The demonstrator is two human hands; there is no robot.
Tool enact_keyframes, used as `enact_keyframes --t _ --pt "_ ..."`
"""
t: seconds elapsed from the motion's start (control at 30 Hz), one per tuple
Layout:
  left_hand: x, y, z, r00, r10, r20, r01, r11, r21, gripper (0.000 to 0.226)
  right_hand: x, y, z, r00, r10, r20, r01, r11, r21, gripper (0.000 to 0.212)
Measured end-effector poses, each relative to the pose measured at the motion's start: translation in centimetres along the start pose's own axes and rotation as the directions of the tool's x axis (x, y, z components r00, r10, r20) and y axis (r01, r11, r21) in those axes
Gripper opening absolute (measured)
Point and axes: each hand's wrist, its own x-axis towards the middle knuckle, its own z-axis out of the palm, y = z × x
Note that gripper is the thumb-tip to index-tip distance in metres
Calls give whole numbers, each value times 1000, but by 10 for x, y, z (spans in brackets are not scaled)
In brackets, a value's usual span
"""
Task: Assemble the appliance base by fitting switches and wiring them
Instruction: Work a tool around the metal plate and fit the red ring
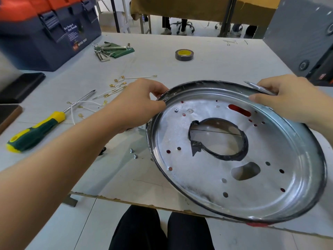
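A round silver metal base pan [281, 183] with a black-taped rim and a taped central opening tilts above the table's near edge. My left hand [142, 101] pinches its far-left rim between thumb and fingers. At the far-right rim my right hand [286, 98] grips the edge, thumb inside the pan. Several white wires with brass terminals [115, 89] lie on the table left of the pan. Two loose screws [133, 153] sit just beside the pan's left edge.
A green-and-yellow screwdriver [36, 131] lies at the left. Hex keys with a green pouch [111, 50] and a tape roll [183, 54] sit further back. A blue-and-orange toolbox [48, 33] stands at the back left, a grey machine [304, 37] at the right.
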Motion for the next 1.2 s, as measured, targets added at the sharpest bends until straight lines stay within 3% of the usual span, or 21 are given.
enact_keyframes --t 0.33,0.63,0.77,0.83,0.93,1.07,1.2 --pt "-1 -3 -2 1000 3 -8 -3 1000 -21 22 2 1 4 997 -56 -46 54 997 -47 25" --pt "-3 -2 -1 1000 -11 -3 10 1000 -23 16 2 -8 2 993 -83 -88 62 974 -218 21" --pt "0 0 -4 1000 -22 19 23 999 -39 5 0 -26 -11 947 -265 -183 202 932 -302 39" --pt "4 1 -5 999 -37 5 37 997 -68 4 -1 -39 -15 928 -347 -136 308 919 -246 37" --pt "10 2 -3 999 -44 0 44 994 -95 5 -5 -59 -14 925 -376 52 378 925 -43 28" --pt "12 -1 0 996 -73 44 77 994 -82 12 -4 -74 -3 905 -368 212 319 919 231 2" --pt "9 -3 -1 995 -75 70 81 993 -80 14 1 -86 6 895 -333 298 167 868 468 5"
